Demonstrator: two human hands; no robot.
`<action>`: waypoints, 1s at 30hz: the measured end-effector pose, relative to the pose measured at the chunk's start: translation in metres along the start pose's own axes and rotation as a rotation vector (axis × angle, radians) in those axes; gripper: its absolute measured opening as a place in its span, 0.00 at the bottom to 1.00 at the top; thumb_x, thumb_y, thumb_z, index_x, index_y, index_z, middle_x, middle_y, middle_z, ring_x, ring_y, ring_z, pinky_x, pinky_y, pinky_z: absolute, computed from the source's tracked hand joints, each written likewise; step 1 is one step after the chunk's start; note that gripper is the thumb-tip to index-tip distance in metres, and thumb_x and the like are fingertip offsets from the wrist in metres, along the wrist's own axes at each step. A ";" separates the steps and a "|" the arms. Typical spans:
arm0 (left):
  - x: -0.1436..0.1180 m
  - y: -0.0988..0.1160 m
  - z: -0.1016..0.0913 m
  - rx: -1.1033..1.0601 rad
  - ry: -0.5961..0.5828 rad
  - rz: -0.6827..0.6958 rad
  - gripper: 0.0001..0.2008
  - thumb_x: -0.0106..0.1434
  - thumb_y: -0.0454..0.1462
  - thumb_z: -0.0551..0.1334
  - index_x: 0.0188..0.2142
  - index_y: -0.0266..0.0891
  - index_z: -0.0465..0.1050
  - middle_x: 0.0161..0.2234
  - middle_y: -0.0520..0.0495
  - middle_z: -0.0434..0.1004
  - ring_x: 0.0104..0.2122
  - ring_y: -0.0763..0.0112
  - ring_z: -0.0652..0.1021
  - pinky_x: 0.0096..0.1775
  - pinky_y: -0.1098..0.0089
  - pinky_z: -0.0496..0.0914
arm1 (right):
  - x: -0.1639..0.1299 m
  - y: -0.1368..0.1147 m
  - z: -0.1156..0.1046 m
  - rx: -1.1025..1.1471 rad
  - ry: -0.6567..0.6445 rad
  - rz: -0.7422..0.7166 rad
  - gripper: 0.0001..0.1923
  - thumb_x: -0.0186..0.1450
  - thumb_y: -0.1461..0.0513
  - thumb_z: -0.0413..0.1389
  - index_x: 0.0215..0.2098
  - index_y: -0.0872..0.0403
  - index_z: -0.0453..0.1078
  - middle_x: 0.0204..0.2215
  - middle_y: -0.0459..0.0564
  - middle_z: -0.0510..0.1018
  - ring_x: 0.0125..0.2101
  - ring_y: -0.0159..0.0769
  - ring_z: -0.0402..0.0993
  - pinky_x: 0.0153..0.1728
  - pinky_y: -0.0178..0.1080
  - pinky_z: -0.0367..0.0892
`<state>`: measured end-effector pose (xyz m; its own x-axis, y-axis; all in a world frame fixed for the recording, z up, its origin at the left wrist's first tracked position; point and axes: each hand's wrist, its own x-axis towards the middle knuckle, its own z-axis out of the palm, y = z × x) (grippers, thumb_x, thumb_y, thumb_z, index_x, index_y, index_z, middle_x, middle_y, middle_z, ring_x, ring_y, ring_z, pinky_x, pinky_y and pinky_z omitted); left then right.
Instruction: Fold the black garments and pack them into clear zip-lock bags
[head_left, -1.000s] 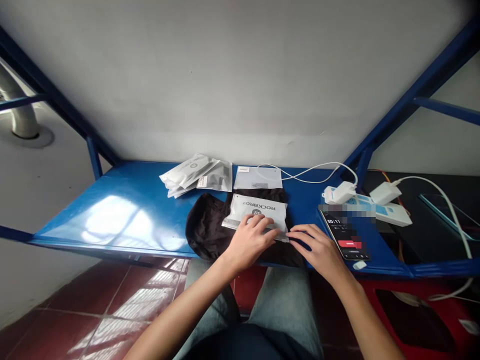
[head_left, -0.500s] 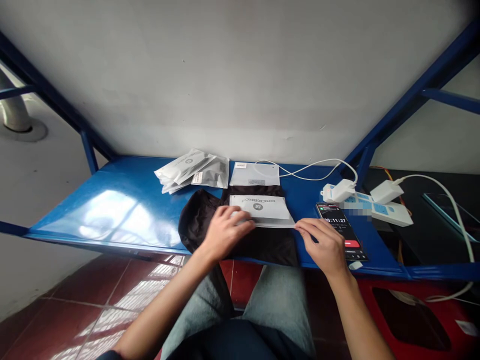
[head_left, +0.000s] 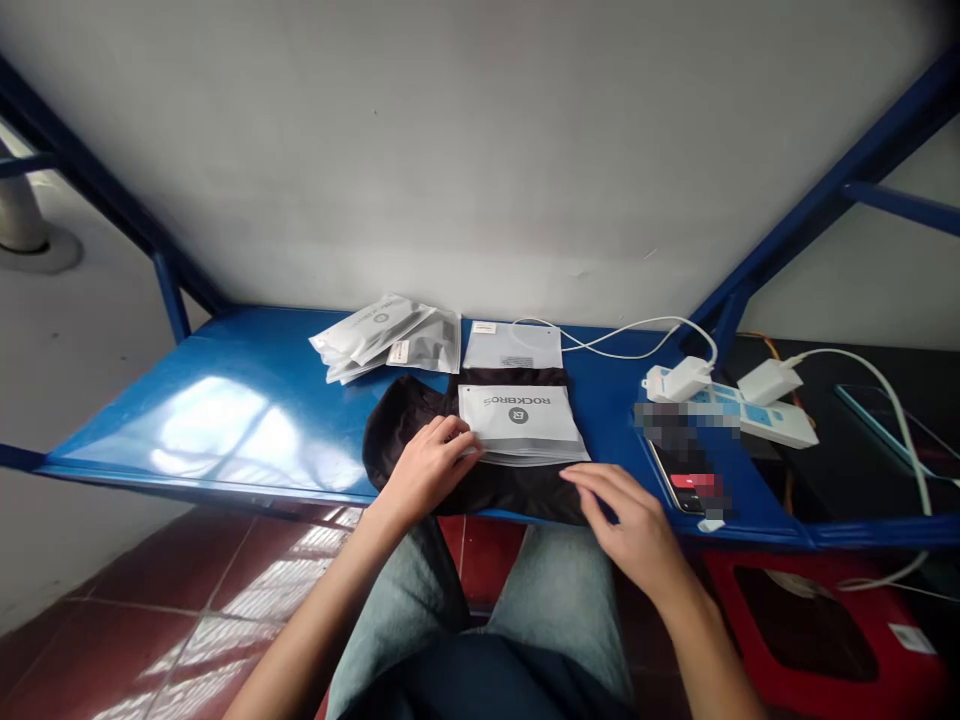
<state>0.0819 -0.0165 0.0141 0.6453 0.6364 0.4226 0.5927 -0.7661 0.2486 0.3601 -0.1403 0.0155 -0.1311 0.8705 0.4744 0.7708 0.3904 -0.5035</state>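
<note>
A flat white zip bag printed ROCKBROS (head_left: 517, 408) lies on black cloth (head_left: 517, 492), its lettering upside down to me. My left hand (head_left: 431, 462) has its fingers curled onto the bag's lower left corner and closed on it. Just below the bag's lower right corner is my right hand (head_left: 619, 510), over the cloth's right edge. Its fingers are bent, with a gap between thumb and forefinger and nothing seen in them. Behind the bag, another pale bag (head_left: 512, 346) with a small label lies on the blue table (head_left: 315, 345).
Several packed bags (head_left: 382, 335) are piled at the back left. To the right are a phone (head_left: 686, 470), a white power strip (head_left: 784, 425) with plugged chargers, and a white cable (head_left: 637, 325). A red stool (head_left: 727, 600) stands below the table's right end.
My right hand has let go of the bag's right corner and moved down and slightly left. My left hand has slid toward the bag's lower left corner, uncovering more print.
</note>
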 end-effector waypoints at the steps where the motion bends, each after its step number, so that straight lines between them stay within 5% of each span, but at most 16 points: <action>1: 0.002 0.000 0.001 0.005 0.039 0.006 0.07 0.74 0.39 0.59 0.41 0.42 0.74 0.42 0.47 0.76 0.40 0.66 0.75 0.43 0.66 0.72 | 0.004 -0.008 0.006 0.032 -0.030 -0.023 0.21 0.72 0.70 0.50 0.57 0.46 0.75 0.51 0.49 0.82 0.53 0.41 0.78 0.55 0.46 0.75; 5: 0.014 0.005 0.003 0.035 0.221 0.004 0.07 0.74 0.37 0.58 0.42 0.42 0.75 0.43 0.46 0.77 0.40 0.68 0.76 0.42 0.69 0.72 | 0.034 -0.028 0.035 -0.012 -0.092 -0.090 0.27 0.73 0.71 0.46 0.66 0.45 0.68 0.62 0.48 0.75 0.63 0.43 0.70 0.64 0.49 0.69; 9: 0.022 0.009 0.003 0.020 0.294 -0.080 0.08 0.74 0.36 0.58 0.40 0.42 0.76 0.47 0.45 0.77 0.41 0.70 0.77 0.38 0.72 0.72 | 0.064 -0.028 0.053 -0.190 -0.110 0.028 0.26 0.76 0.62 0.49 0.71 0.48 0.61 0.65 0.56 0.70 0.64 0.52 0.68 0.63 0.56 0.68; 13: 0.018 0.004 0.004 -0.220 0.214 -0.256 0.09 0.74 0.42 0.58 0.43 0.42 0.75 0.51 0.43 0.74 0.43 0.68 0.79 0.40 0.71 0.74 | 0.072 -0.019 0.064 -0.231 -0.179 0.060 0.28 0.76 0.57 0.49 0.73 0.48 0.56 0.68 0.57 0.66 0.64 0.53 0.68 0.60 0.55 0.70; 19: 0.041 -0.028 0.000 -0.749 -0.044 -0.709 0.22 0.71 0.47 0.61 0.59 0.41 0.63 0.29 0.51 0.77 0.30 0.63 0.80 0.35 0.66 0.74 | 0.077 -0.009 0.080 -0.362 -0.162 0.070 0.25 0.71 0.64 0.55 0.66 0.58 0.67 0.59 0.65 0.76 0.61 0.59 0.70 0.60 0.58 0.69; 23: 0.066 -0.045 0.005 -1.043 -0.085 -0.791 0.34 0.60 0.36 0.70 0.63 0.38 0.61 0.27 0.53 0.76 0.25 0.69 0.77 0.29 0.71 0.72 | 0.085 -0.008 0.072 -0.291 -0.152 0.005 0.22 0.71 0.66 0.52 0.62 0.54 0.71 0.55 0.59 0.80 0.59 0.54 0.73 0.60 0.55 0.69; 30: 0.064 -0.057 0.024 -1.038 0.071 -0.775 0.26 0.58 0.36 0.69 0.56 0.38 0.71 0.26 0.54 0.75 0.19 0.79 0.66 0.23 0.78 0.60 | 0.048 0.000 0.019 -0.037 -0.330 -0.217 0.24 0.65 0.71 0.53 0.54 0.46 0.76 0.54 0.47 0.81 0.60 0.46 0.70 0.60 0.53 0.69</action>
<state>0.1007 0.0698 0.0061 0.2587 0.9610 -0.0972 0.1292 0.0653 0.9895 0.3417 -0.0932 0.0243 -0.4824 0.8207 0.3061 0.7241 0.5703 -0.3879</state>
